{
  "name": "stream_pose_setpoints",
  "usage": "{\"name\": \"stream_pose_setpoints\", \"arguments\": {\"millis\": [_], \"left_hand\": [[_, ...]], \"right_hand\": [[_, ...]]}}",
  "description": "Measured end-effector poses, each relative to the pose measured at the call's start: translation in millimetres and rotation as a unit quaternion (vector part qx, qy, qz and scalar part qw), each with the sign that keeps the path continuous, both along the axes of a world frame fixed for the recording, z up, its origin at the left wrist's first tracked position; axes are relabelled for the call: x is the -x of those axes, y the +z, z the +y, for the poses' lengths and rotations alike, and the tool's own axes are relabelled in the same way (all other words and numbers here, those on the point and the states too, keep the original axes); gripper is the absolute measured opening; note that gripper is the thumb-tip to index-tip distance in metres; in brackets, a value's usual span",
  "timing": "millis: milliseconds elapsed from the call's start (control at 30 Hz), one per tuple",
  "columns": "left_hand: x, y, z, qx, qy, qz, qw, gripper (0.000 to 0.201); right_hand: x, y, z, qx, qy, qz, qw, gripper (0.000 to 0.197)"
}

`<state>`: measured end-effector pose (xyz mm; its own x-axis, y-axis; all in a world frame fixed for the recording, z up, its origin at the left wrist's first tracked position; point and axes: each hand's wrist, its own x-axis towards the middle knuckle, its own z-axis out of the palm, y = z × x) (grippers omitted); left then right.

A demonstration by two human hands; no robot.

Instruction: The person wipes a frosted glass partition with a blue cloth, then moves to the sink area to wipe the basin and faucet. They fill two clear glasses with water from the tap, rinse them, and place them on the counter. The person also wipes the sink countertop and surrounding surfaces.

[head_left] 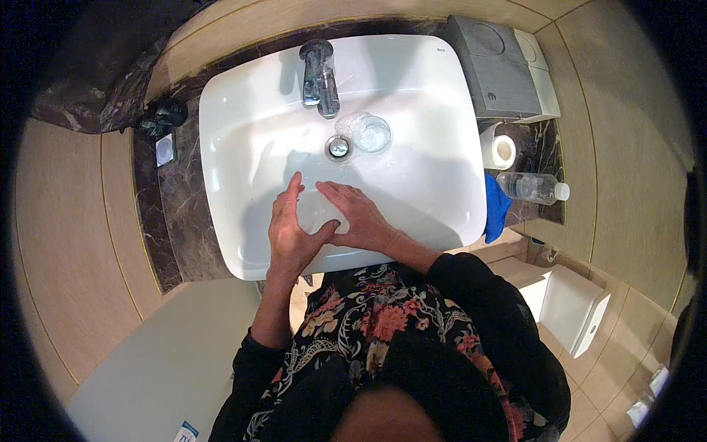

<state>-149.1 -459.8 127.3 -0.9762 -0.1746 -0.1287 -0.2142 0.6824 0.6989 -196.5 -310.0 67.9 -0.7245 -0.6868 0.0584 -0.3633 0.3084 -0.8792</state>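
Both of my hands hover over the near part of a white washbasin (412, 199). My left hand (289, 228) is open, its fingers pointing toward the tap and its thumb reaching across to the right. Opposite it, my right hand (359, 221) is open too, fingers slanting up to the left. The thumbs meet or overlap near the wrists, and I see nothing held between the palms. Beyond my fingertips lie the round metal drain (338, 148) and, just right of it, a clear glass (372, 134). The dark chrome tap (319, 77) stands at the basin's back edge.
Right of the basin are a grey box (490, 74), a paper roll (503, 151), a clear plastic bottle (530, 188) lying down and a blue cloth (497, 208). A black bag (103, 74) hangs at the upper left. A white toilet (571, 306) stands lower right.
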Motion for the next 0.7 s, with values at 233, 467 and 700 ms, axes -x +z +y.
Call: {"name": "stream_pose_setpoints", "arguments": {"millis": [233, 467, 700], "left_hand": [[-18, -19, -17, -0.271, 0.050, -0.033, 0.961, 0.098], [-36, -46, -20, -0.368, 0.087, -0.026, 0.925, 0.098], [-40, -50, -18, -0.322, 0.120, 0.042, 0.938, 0.093]], "right_hand": [[0, 7, 3, 0.113, -0.052, -0.256, 0.959, 0.093], [-7, 5, -5, 0.088, -0.017, -0.165, 0.982, 0.091], [13, 15, 0, -0.024, 0.108, -0.044, 0.993, 0.091]]}}
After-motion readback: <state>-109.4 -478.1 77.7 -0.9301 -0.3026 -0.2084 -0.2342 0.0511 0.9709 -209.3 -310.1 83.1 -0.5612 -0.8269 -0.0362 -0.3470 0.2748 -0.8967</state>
